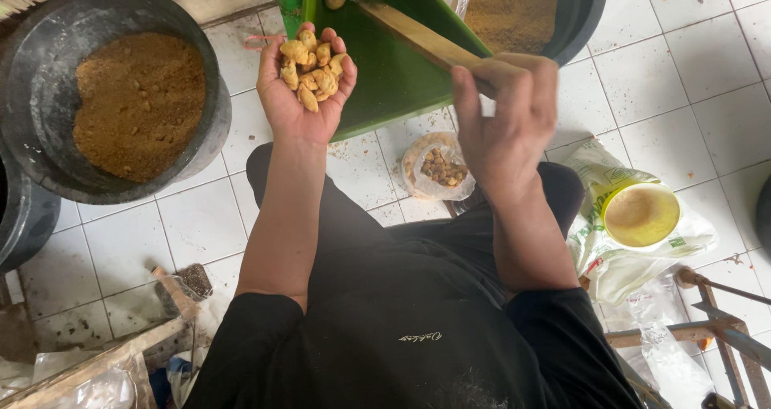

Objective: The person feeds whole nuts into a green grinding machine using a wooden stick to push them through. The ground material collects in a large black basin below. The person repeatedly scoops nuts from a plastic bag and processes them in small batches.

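My left hand is held palm up, cupped around a heap of small yellow-brown lumps, just left of a green tray. My right hand grips the near end of a flat wooden stick whose far end rests inside that green tray. One loose lump lies at the top of the tray. On the floor between my knees sits a clear plastic bag holding more of the same lumps.
A black basin of brown powder stands at left, another black basin of powder at top right. A yellow-rimmed cup rests on a white sack at right. Wooden and metal frames sit at the lower corners. The floor is white tile.
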